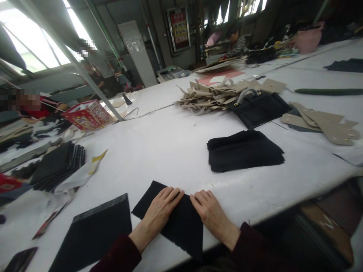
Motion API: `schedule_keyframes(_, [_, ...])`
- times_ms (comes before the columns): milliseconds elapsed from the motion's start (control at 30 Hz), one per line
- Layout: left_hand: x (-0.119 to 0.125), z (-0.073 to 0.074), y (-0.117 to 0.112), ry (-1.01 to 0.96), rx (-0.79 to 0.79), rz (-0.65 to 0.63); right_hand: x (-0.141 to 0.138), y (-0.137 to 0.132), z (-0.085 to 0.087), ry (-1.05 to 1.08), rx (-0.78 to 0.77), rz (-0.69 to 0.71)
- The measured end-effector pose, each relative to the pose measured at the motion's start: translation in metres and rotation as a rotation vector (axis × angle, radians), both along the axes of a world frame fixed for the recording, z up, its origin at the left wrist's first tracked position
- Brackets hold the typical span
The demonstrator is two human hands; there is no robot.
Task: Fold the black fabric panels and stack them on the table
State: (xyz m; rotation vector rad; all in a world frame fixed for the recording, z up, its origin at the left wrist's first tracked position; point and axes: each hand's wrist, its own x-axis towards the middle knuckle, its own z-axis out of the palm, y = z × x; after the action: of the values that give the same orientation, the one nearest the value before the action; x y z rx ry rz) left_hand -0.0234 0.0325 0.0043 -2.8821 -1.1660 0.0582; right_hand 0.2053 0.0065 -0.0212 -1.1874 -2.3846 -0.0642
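Observation:
A flat black fabric piece (181,223) lies at the near edge of the white table, partly covered by my hands. My left hand (161,207) rests across it, fingers together and curled over its far edge. At the piece's far right corner, my right hand (211,213) has its bent fingertips closed on the edge. Both thumbs are hidden. To the left lies another black piece (99,230) with a shiny grey strip along its top. A stack of black pieces (244,151) sits beyond my right hand.
Farther back on the table (159,139) are a black handbag (261,109), a heap of beige pieces (210,96) and beige straps (323,121). A slanted pole (93,87) and a red patterned bag (87,115) stand left. Other people sit and stand behind.

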Motion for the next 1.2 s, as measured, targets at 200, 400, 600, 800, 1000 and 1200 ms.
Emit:
schedule_keyframes(200, [0.006,-0.001,-0.003,-0.009,-0.020,-0.012,0.004,-0.003,-0.004,-0.044,-0.019,-0.006])
schedule_keyframes(400, [0.011,-0.002,-0.004,0.044,0.022,-0.019,0.006,-0.007,-0.005,-0.064,-0.047,-0.028])
schedule_keyframes(600, [0.009,-0.005,-0.004,0.082,0.044,-0.048,0.009,-0.012,-0.003,-0.034,-0.089,-0.056])
schedule_keyframes(800, [0.011,-0.006,-0.003,0.098,0.068,-0.060,0.012,-0.015,-0.003,-0.011,-0.083,-0.086])
schedule_keyframes(1000, [0.012,-0.002,-0.004,0.088,0.085,-0.072,0.014,-0.017,-0.004,0.015,-0.076,-0.104])
schedule_keyframes(1200, [0.010,-0.004,-0.003,0.078,0.083,-0.081,0.017,-0.019,-0.004,0.081,-0.122,-0.122])
